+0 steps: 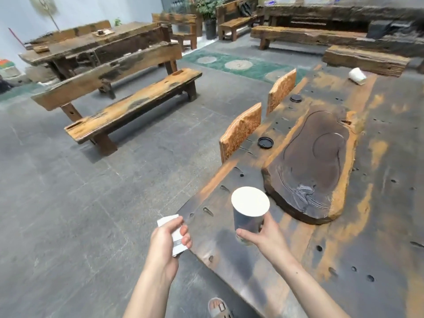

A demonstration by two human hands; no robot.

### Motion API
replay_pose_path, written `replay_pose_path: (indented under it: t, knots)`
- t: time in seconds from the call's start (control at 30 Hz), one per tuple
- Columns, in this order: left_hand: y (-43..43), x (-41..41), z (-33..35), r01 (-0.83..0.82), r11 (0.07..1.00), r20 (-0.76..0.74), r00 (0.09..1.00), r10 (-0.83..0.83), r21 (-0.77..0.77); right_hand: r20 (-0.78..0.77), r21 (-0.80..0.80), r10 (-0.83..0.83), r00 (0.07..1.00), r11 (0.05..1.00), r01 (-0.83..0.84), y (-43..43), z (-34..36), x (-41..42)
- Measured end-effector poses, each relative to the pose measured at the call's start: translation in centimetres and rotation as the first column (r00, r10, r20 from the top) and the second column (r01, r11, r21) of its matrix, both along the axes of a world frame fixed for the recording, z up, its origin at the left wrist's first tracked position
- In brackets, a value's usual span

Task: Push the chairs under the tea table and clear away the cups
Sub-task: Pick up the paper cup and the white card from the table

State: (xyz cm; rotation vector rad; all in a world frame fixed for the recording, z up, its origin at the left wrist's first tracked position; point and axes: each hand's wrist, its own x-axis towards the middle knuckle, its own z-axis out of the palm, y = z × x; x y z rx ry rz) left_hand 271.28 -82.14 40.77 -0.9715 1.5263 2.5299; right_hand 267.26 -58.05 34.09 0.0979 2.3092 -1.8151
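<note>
My right hand (259, 235) grips a paper cup (249, 207) upright above the near corner of the dark wooden tea table (378, 214). Its mouth shows white inside. My left hand (167, 239) is closed on a crumpled white paper cup (175, 235), just off the table's left edge. Another white cup (356, 75) lies on its side at the far end of the table. Two black lids (265, 142) (296, 98) rest near the left edge. Two chair backs (241, 131) (281, 89) stand tight against that edge.
A dark carved tea tray (309, 171) lies along the table's middle. A long wooden bench (128, 104) stands to the left across grey floor. More benches and a table fill the back of the room. My sandalled foot (219, 308) is below the table corner.
</note>
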Motion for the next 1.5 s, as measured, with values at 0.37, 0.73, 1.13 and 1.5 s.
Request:
replay_pose_path:
  t: [0.37,0.73,1.13,1.5]
  knots:
    - [-7.2,-16.3,0.3,0.199,0.979,0.022,0.980,-0.200,0.039,0.019,-0.027,-0.152,0.988,0.988,0.152,-8.5,0.5,-12.4]
    - [-16.4,-30.7,-1.5,0.508,0.858,0.049,0.858,-0.512,0.073,0.049,-0.020,-0.474,0.879,0.880,0.475,-19.0,-1.9,-19.3]
    - [-24.4,-45.3,2.1,0.776,0.621,-0.010,0.625,-0.780,0.112,0.091,0.016,-0.725,0.683,0.686,0.727,-30.4,0.8,-24.2]
    - [-18.1,-57.7,-1.4,0.852,0.509,0.058,0.506,-0.861,0.127,0.089,-0.034,-0.856,0.510,0.509,0.860,-26.8,-1.4,-34.4]
